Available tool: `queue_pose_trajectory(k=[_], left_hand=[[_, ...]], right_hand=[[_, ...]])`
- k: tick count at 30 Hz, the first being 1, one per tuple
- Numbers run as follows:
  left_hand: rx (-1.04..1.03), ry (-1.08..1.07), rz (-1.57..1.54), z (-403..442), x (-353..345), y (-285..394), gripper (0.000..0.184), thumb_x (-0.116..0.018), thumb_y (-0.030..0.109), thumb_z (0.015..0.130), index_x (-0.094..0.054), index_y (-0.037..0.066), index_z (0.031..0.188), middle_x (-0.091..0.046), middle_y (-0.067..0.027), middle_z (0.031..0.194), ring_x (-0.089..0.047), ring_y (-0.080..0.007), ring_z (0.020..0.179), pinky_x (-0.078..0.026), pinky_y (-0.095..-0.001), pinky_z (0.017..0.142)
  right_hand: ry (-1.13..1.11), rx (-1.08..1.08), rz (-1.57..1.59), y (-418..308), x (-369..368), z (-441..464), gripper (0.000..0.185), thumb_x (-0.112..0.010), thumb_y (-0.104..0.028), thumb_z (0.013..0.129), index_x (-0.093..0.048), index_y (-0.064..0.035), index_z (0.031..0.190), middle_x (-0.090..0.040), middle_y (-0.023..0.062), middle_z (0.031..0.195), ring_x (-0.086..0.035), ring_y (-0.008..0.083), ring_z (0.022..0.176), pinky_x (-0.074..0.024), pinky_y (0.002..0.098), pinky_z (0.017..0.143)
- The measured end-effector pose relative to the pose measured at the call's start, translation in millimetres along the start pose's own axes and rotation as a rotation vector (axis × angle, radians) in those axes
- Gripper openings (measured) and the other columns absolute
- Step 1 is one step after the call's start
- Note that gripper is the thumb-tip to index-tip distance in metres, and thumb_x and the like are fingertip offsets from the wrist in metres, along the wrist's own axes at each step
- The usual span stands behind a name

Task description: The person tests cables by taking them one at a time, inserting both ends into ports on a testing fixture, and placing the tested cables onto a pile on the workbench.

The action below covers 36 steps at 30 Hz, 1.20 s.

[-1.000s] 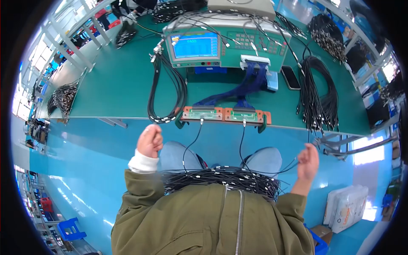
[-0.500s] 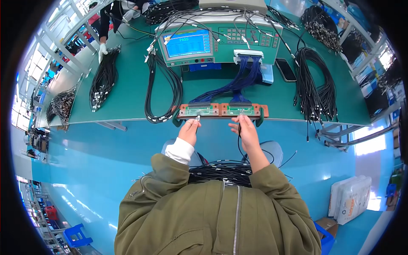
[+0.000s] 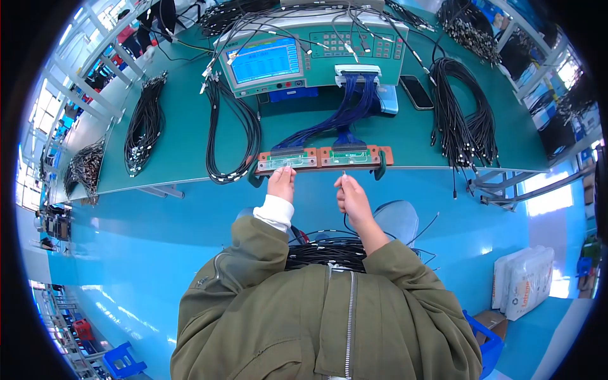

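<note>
My left hand pinches a cable end against the front of the left green circuit board on the test fixture; the fingers mostly cover the connector. My right hand is closed on a black cable, its small tip pointing up just below the right circuit board, apart from it. The cable hangs down toward a pile of black cables on my lap. Blue wires run from the fixture to the green tester, whose screen is lit blue.
On the green table lie cable bundles at the left, nearer the middle and at the right. A phone lies right of the tester. Green clamps hold the fixture at the table's front edge. White sacks stand on the floor.
My right hand has drawn back from the right board with the cable, its fingers now curled in. "PASS" has gone from the screen. A co-worker's gloved hand has left the left bundle.
</note>
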<state>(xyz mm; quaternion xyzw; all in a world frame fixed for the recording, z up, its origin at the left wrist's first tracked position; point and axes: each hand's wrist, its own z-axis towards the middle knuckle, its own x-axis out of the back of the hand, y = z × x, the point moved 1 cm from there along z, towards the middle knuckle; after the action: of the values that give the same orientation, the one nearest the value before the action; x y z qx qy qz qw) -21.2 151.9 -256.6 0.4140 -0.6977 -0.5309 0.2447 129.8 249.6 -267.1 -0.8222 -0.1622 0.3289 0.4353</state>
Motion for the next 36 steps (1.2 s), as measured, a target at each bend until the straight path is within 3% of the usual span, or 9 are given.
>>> queue_pose_trajectory(k=[6,11,22,27,36], left_hand=[[-0.039,0.057,-0.149,-7.7,-4.5,-17.6,0.023,-0.044,0.021,0.087,-0.053,0.006,0.072,-0.050,-0.0002,0.063,-0.040,-0.0060,0.047,-0.032,-0.0193,0.043],[-0.010,-0.013,-0.057,-40.1,-11.8,-37.3,0.022,-0.047,0.022,0.086,-0.056,0.004,0.075,-0.050,-0.0005,0.063,-0.040,-0.0064,0.046,-0.032,-0.0180,0.043],[0.049,0.022,-0.003,-20.5,3.1,-12.9,0.025,-0.050,0.022,0.086,-0.057,0.002,0.073,-0.048,-0.0014,0.058,-0.038,-0.0070,0.041,-0.030,-0.0184,0.039],[0.073,0.022,-0.078,-11.6,7.4,-13.4,0.027,-0.049,0.023,0.086,-0.055,0.002,0.071,-0.045,-0.0009,0.055,-0.037,-0.0074,0.040,-0.030,-0.0186,0.037],[0.080,-0.016,-0.249,0.1,13.1,-27.7,0.023,-0.045,0.021,0.087,-0.052,0.003,0.075,-0.047,-0.0025,0.061,-0.036,-0.0074,0.043,-0.029,-0.0200,0.039]], right_hand=[[-0.048,0.019,0.108,-4.0,11.5,13.9,0.026,-0.036,-0.023,0.091,-0.048,-0.0060,0.075,-0.041,0.0009,0.061,-0.032,0.0063,0.045,-0.0264,0.0193,0.041],[-0.110,0.028,0.228,-6.9,20.8,23.8,0.026,-0.037,-0.021,0.090,-0.049,-0.0042,0.074,-0.043,0.0022,0.062,-0.033,0.0075,0.045,-0.0286,0.0196,0.042],[-0.033,0.102,0.246,1.8,18.7,27.1,0.026,-0.039,-0.021,0.090,-0.050,-0.0036,0.074,-0.045,0.0036,0.064,-0.037,0.0087,0.045,-0.0304,0.0201,0.042],[-0.033,0.035,0.163,-8.1,22.9,24.4,0.026,-0.039,-0.022,0.090,-0.050,-0.0045,0.074,-0.044,0.0024,0.062,-0.035,0.0074,0.043,-0.0288,0.0195,0.041],[-0.186,-0.054,0.304,-13.0,32.8,27.5,0.027,-0.039,-0.021,0.090,-0.049,-0.0054,0.071,-0.039,0.0000,0.057,-0.026,0.0041,0.037,-0.0206,0.0187,0.035]])
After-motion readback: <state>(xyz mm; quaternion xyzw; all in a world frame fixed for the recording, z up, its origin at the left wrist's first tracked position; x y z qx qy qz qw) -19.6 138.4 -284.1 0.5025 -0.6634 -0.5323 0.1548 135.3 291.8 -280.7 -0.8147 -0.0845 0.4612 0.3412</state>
